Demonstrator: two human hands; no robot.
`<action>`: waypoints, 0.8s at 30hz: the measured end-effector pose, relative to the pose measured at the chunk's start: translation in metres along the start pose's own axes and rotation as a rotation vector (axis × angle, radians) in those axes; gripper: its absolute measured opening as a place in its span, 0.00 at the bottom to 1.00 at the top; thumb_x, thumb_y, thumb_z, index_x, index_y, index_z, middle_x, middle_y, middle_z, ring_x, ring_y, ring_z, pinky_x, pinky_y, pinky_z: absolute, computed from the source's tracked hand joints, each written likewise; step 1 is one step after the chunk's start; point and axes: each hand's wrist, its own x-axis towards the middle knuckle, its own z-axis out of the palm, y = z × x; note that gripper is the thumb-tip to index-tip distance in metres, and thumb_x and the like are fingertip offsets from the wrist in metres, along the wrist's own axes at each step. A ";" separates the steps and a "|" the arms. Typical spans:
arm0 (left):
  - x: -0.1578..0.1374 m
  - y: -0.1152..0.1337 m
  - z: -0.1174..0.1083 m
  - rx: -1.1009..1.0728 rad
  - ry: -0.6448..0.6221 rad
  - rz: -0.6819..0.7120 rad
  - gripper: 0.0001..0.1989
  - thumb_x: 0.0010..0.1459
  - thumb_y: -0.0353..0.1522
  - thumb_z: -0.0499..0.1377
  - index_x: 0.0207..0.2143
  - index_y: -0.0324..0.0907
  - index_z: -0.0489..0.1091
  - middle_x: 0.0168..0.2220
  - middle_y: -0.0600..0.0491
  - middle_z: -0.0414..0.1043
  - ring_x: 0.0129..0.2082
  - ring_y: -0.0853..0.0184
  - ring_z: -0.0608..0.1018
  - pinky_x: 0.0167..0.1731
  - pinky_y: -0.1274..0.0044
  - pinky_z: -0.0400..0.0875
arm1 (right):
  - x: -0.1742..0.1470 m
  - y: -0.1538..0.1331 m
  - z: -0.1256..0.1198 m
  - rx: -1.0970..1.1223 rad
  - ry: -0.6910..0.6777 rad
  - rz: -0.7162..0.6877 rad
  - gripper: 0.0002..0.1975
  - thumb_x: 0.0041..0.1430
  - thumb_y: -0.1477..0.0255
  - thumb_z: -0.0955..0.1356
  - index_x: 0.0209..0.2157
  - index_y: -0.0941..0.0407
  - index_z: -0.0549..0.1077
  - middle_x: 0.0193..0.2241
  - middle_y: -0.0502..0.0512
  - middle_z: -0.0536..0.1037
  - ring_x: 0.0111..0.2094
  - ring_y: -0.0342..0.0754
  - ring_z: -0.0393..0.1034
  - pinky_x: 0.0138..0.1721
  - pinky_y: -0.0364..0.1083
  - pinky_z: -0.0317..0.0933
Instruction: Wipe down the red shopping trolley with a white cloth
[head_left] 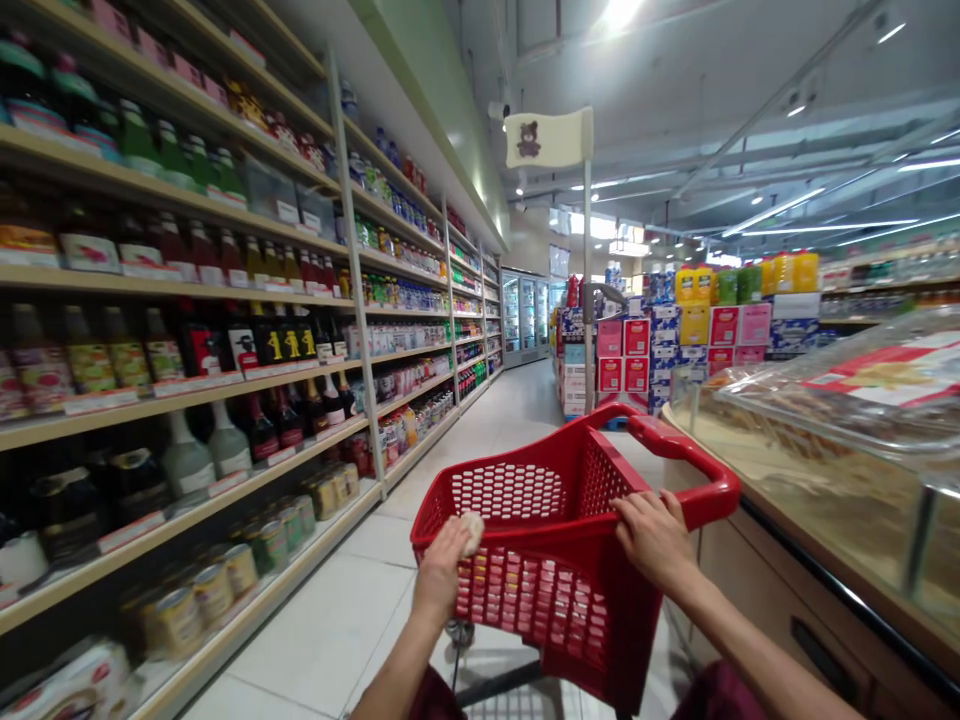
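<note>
A red plastic shopping cart [630, 610] with a perforated basket stands sideways in front of me. At the near left corner of its rim, my left hand [441, 568] is closed on a small wad of off-white cloth [472, 533], pressed against the rim. The fingers of my right hand [654, 535] are wrapped over the near rim at the right, just beside the thick red handle [709, 495]. From the cart rises a pole [588, 220] bearing a cream flag [547, 140] with a brown bear on it. No goods show inside the visible part of the basket.
Tall shelves [285, 372] of bottles and cans line the left side. To the right stands a counter [795, 590] with clear-lidded trays [832, 395]. Stacked drink boxes [622, 355] stand beyond the cart. A tiled aisle [510, 395] leads to glass-door fridges [521, 310].
</note>
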 end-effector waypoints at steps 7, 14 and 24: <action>-0.002 -0.005 0.002 0.050 0.027 -0.052 0.27 0.44 0.17 0.43 0.43 0.42 0.67 0.49 0.53 0.65 0.54 0.67 0.61 0.54 0.66 0.55 | 0.000 -0.004 -0.001 0.007 -0.017 0.010 0.10 0.50 0.74 0.61 0.32 0.55 0.72 0.29 0.51 0.74 0.36 0.48 0.63 0.49 0.51 0.39; 0.000 0.014 0.013 0.043 0.019 -0.203 0.31 0.40 0.17 0.44 0.49 0.38 0.61 0.53 0.46 0.58 0.55 0.62 0.59 0.52 0.64 0.56 | 0.002 -0.001 0.000 -0.004 -0.017 -0.018 0.11 0.51 0.74 0.60 0.33 0.54 0.72 0.30 0.51 0.74 0.36 0.48 0.63 0.49 0.51 0.41; 0.007 -0.016 -0.022 0.076 0.048 -0.250 0.23 0.48 0.18 0.42 0.42 0.39 0.67 0.46 0.46 0.67 0.49 0.62 0.67 0.49 0.59 0.57 | -0.001 0.000 0.002 0.006 -0.021 -0.030 0.10 0.50 0.73 0.61 0.34 0.55 0.72 0.31 0.51 0.74 0.37 0.49 0.64 0.50 0.52 0.40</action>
